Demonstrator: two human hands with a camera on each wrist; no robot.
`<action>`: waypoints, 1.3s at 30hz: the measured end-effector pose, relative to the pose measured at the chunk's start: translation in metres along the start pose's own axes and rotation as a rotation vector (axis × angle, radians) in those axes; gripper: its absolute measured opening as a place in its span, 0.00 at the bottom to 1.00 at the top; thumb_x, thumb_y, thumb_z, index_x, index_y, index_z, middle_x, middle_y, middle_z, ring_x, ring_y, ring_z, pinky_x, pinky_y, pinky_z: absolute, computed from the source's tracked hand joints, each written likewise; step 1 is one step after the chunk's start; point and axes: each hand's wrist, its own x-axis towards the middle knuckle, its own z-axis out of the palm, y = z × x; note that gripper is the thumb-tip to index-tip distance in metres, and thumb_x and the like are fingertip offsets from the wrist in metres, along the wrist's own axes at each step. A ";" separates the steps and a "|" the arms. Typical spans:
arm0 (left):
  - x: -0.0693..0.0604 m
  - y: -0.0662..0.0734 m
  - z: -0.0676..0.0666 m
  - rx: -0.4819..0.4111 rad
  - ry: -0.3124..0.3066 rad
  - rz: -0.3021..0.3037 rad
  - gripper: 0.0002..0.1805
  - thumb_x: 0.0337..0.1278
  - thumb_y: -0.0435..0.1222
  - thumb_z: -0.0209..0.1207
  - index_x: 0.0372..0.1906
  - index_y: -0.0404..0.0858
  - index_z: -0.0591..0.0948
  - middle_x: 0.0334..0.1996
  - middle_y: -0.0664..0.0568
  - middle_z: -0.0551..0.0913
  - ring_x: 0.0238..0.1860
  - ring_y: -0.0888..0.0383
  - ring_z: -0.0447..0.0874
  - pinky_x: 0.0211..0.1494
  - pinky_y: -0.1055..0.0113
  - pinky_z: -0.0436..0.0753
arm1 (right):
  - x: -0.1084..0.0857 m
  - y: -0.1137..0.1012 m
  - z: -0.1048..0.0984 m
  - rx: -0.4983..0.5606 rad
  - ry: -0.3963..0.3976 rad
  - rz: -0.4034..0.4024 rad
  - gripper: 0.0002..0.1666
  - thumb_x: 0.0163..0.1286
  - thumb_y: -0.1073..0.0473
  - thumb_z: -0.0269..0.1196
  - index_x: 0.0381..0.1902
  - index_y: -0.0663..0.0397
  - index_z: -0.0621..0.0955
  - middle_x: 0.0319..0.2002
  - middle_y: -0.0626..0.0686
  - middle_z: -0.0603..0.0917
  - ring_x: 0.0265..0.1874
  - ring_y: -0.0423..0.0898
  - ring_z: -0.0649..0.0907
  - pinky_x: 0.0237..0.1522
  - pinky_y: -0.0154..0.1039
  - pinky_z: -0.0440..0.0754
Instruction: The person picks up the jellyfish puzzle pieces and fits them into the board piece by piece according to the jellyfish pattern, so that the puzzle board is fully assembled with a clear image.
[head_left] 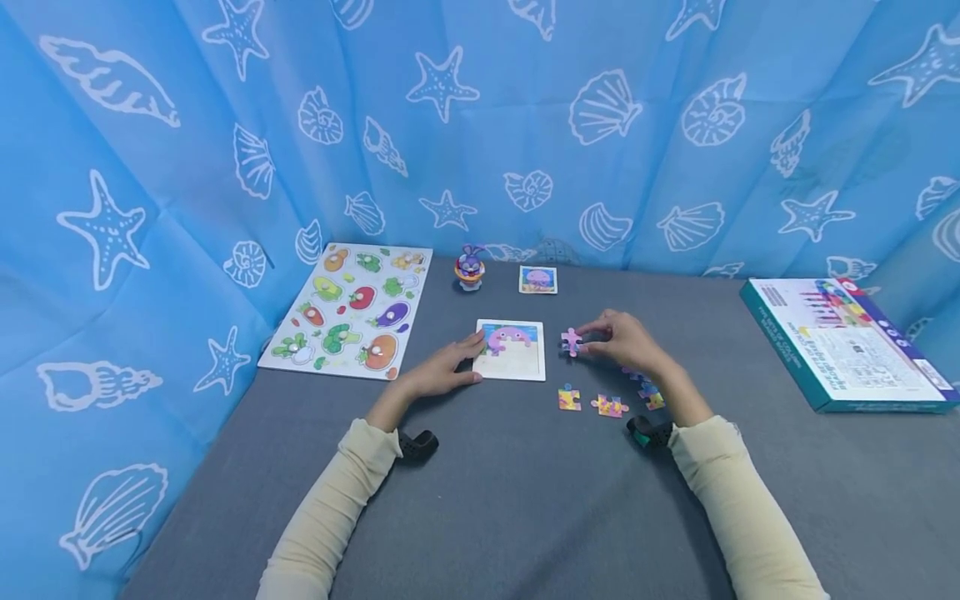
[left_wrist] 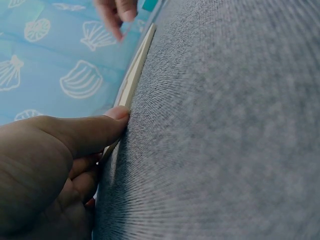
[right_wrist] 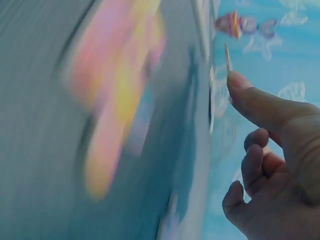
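My right hand (head_left: 628, 340) pinches a pink puzzle piece (head_left: 571, 342) between thumb and fingers, raised to the right of a small puzzle tray (head_left: 517, 367). The right wrist view has the piece (right_wrist: 228, 56) edge-on, at the thumb tip. The tray's upper part bears a pink sea creature on blue; its lower part is bare. My left hand (head_left: 444, 369) holds the tray by its left side, and in the left wrist view the thumb presses the tray's edge (left_wrist: 135, 80). Nearby lie a yellow piece (head_left: 569, 399), a pink-and-yellow piece (head_left: 611, 407) and further pieces partly behind my right forearm.
A vegetable puzzle board (head_left: 348, 310) lies at the back left. Beyond the tray stand a purple toy figure (head_left: 470, 268) and a small picture card (head_left: 537, 281). A teal-sided box (head_left: 855, 346) is at the right. A blue seashell-print curtain (head_left: 480, 150) hangs behind the grey table.
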 end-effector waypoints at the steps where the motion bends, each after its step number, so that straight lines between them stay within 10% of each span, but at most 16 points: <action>1: 0.000 0.000 0.000 0.002 0.003 -0.001 0.35 0.62 0.40 0.53 0.70 0.35 0.54 0.73 0.46 0.46 0.73 0.51 0.43 0.74 0.51 0.44 | 0.004 -0.005 0.003 0.006 0.013 -0.012 0.16 0.56 0.60 0.67 0.43 0.60 0.84 0.30 0.54 0.74 0.27 0.45 0.67 0.27 0.36 0.65; 9: 0.001 0.000 0.000 0.015 0.009 0.003 0.35 0.63 0.41 0.53 0.70 0.34 0.54 0.73 0.46 0.46 0.73 0.51 0.43 0.73 0.51 0.44 | 0.028 -0.039 0.041 0.047 0.017 -0.104 0.14 0.53 0.62 0.69 0.38 0.62 0.85 0.23 0.52 0.71 0.22 0.44 0.65 0.25 0.35 0.63; 25: 0.002 0.001 -0.001 0.003 0.012 0.001 0.35 0.62 0.40 0.53 0.70 0.33 0.55 0.73 0.45 0.47 0.73 0.50 0.44 0.73 0.50 0.45 | 0.041 -0.053 0.063 0.036 -0.011 -0.011 0.22 0.52 0.55 0.70 0.46 0.57 0.83 0.26 0.55 0.74 0.23 0.44 0.64 0.25 0.36 0.62; 39: -0.001 0.001 -0.001 -0.012 0.015 0.007 0.35 0.62 0.40 0.54 0.69 0.33 0.56 0.73 0.44 0.48 0.73 0.50 0.44 0.73 0.49 0.45 | 0.048 -0.066 0.065 -0.228 -0.021 0.028 0.25 0.45 0.45 0.73 0.42 0.46 0.85 0.27 0.51 0.84 0.21 0.43 0.68 0.28 0.39 0.60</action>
